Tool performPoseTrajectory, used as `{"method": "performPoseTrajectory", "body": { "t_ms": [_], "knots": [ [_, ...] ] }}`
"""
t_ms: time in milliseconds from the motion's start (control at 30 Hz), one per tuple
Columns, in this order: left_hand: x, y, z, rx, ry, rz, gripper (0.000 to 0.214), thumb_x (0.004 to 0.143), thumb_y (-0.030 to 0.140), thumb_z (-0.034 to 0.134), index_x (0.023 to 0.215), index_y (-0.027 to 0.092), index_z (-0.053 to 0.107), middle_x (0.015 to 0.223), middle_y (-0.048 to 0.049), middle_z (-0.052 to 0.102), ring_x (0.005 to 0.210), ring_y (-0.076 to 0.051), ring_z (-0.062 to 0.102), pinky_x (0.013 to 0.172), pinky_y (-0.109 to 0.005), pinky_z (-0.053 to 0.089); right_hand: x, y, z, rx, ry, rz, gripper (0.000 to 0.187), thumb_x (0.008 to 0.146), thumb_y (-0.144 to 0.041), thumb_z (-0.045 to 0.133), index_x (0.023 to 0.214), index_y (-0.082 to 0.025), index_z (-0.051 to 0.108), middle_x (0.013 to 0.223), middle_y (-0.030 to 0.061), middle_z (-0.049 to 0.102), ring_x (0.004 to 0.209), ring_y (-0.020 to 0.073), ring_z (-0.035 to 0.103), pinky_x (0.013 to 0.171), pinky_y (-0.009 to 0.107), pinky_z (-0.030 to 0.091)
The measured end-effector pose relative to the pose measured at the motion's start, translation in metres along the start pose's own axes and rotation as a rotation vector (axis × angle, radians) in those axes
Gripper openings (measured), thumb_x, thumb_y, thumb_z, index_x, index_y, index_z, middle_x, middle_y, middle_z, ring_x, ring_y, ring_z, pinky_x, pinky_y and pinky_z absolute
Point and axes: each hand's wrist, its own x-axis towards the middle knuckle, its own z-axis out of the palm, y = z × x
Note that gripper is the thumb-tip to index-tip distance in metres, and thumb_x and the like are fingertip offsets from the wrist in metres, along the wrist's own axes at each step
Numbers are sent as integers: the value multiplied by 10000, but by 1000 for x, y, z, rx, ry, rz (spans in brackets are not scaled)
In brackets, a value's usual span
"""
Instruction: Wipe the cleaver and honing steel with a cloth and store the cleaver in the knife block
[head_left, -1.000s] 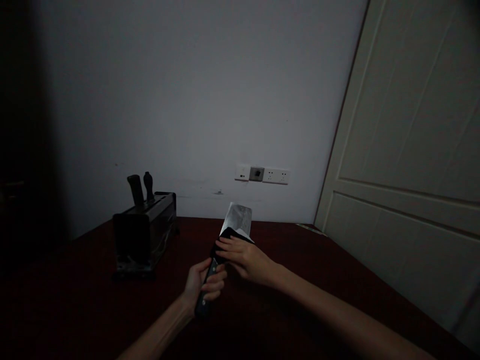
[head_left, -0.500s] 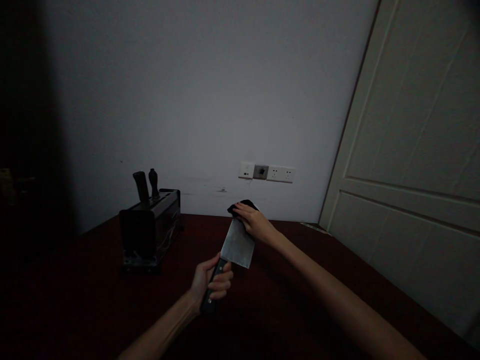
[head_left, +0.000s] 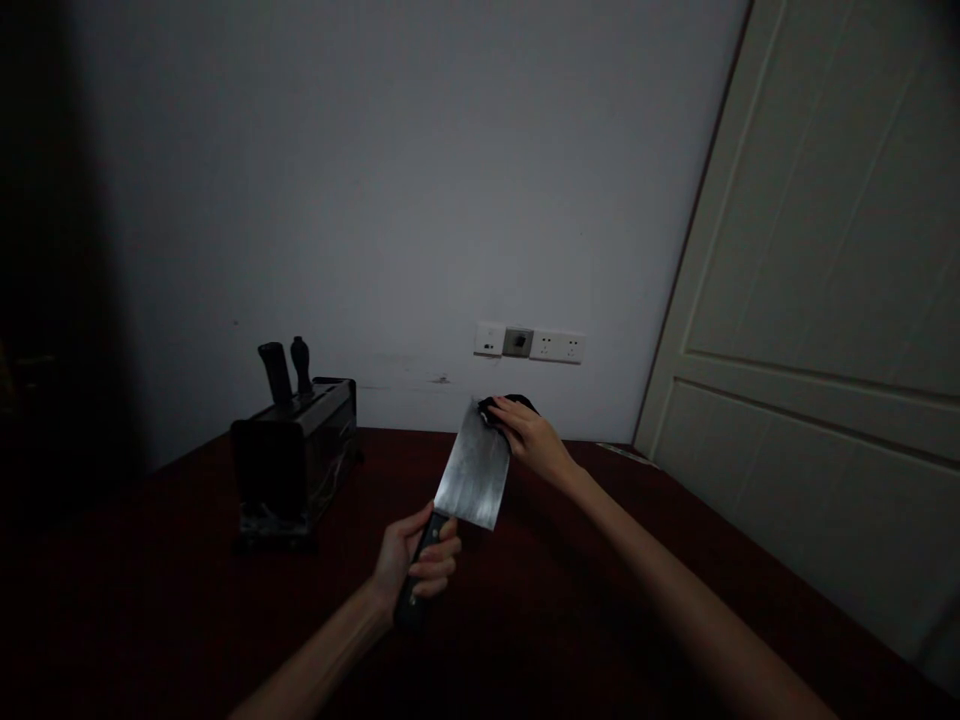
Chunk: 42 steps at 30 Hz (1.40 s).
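Observation:
My left hand (head_left: pixel 417 562) is wrapped round the black riveted handle of a cleaver (head_left: pixel 474 470). The broad steel blade points up and away from me, its flat face toward me. My right hand (head_left: pixel 531 436) presses a black cloth (head_left: pixel 517 402) against the far end of the blade, near its right corner. The fingers lie over the cloth and hide part of it and of the blade's tip.
A dark knife block (head_left: pixel 292 465) with two black handles standing in its top is at the left on the dark red table (head_left: pixel 525 620). Behind it rises a pale wall with a row of sockets (head_left: pixel 556 347). A light panelled door (head_left: pixel 817 420) borders the right side.
My right hand and the cloth have slid a little to the right across the blade's far end, uncovering more of its left corner. The left hand keeps its hold on the handle.

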Motion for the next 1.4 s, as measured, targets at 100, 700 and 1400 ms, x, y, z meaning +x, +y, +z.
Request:
{"method": "performPoseTrajectory", "body": {
  "t_ms": [100, 700, 1400],
  "knots": [
    [0, 1, 0, 2, -4, 0, 270, 856, 354, 413, 734, 115, 453, 488, 79, 293, 315, -9, 116, 284, -117, 202, -6, 2, -3, 4, 11, 4, 395, 830, -127, 455, 1212, -207, 514, 1275, 90, 514, 1191, 205, 454, 1011, 447, 366],
    [-3, 7, 1, -50, 19, 69, 272, 894, 319, 329, 704, 140, 403, 493, 80, 260, 319, -17, 122, 293, -114, 190, -49, -46, -3, 64, -97, -90, 501, 786, -31, 432, 1261, -190, 450, 1312, 110, 473, 1230, 195, 403, 1014, 454, 364],
    [-2, 5, 2, 1, 60, 76, 306, 880, 336, 360, 712, 106, 473, 483, 80, 268, 318, -14, 113, 285, -121, 210, -41, -86, -9, 180, -365, -243, 497, 754, -7, 421, 1227, -148, 480, 1339, 102, 444, 1267, 159, 342, 1054, 406, 299]
  ]
}}
